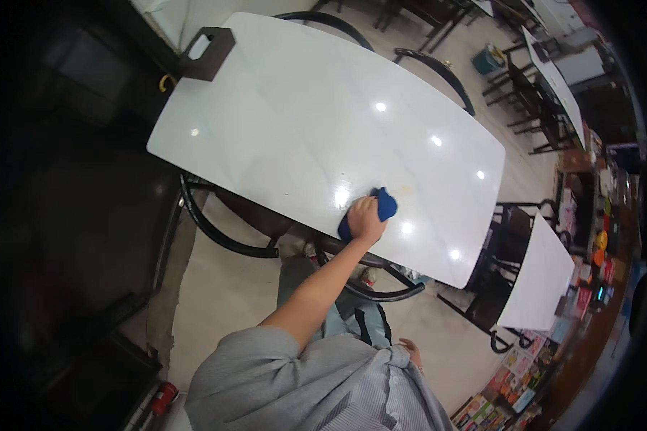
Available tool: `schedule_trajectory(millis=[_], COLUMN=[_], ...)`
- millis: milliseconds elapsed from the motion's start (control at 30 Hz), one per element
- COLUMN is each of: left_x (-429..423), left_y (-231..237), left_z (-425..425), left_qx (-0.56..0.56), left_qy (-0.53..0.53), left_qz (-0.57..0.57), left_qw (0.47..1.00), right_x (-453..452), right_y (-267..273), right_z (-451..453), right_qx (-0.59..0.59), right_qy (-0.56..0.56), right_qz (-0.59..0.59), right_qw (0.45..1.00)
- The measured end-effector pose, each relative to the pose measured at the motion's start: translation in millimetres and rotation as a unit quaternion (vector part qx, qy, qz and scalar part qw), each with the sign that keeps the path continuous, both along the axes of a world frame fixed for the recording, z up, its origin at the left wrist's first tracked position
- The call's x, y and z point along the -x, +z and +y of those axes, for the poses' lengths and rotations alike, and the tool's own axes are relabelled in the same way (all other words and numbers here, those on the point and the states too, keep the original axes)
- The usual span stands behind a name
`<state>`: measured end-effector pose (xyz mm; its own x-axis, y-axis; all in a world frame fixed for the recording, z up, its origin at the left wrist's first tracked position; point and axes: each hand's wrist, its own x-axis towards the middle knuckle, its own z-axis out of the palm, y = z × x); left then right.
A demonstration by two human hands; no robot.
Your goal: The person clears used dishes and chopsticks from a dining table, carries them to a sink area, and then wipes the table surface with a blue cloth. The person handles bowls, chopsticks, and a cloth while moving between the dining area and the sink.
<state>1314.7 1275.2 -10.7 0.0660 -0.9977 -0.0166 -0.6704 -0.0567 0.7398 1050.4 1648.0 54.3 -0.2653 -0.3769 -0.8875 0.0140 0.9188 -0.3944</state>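
Observation:
My left hand is shut on a dark blue cloth and presses it against the white marble-patterned tabletop, close to the near edge. Folds of the cloth stick out on both sides of the fingers. Just beyond the cloth is a faint yellowish smear, and a few small dark specks lie to its left. My right hand hangs low beside my body, partly covered by the grey clothing, so its fingers are hard to make out.
A dark napkin box stands at the table's far left corner. Black curved chair frames surround the table, one right before my legs. Another white table and shelves of packaged goods are on the right. A red cylinder sits at lower left.

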Motion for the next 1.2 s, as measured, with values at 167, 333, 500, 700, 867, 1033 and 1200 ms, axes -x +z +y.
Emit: schedule_trajectory(millis=[167, 333, 500, 700, 867, 1033, 1200], left_x=[41, -104, -237, -198, -245, -217, -228], left_y=[-5, 13, 0, -25, -7, 13, 20], left_z=[-15, -17, -31, 21, -26, -15, -25], left_qx=[0.09, -0.003, 0.037, -0.016, 0.023, -0.111, 0.007], left_qy=[0.016, 0.186, 0.233, -0.051, 0.047, -0.113, -0.015], left_qz=[0.113, 0.09, -0.187, -0.189, -0.202, -0.23, -0.312], left_qw=[0.989, 0.978, 0.954, 0.981, 0.978, 0.96, 0.95], right_x=[2, 4, 15, 9, 11, 17, 21], right_y=[7, -6, -36, -47, -34, -38, -57], right_z=[16, 42, 51, 8, -19, 1, 25], right_qx=[0.011, -0.021, -0.055, -0.055, -0.008, -0.095, -0.09], right_qy=[-0.039, -0.069, -0.012, -0.022, -0.018, 0.006, 0.016], right_qz=[0.075, 0.028, 0.019, -0.028, 0.007, -0.008, 0.005], right_qw=[0.996, 0.997, 0.998, 0.998, 1.0, 0.995, 0.996])
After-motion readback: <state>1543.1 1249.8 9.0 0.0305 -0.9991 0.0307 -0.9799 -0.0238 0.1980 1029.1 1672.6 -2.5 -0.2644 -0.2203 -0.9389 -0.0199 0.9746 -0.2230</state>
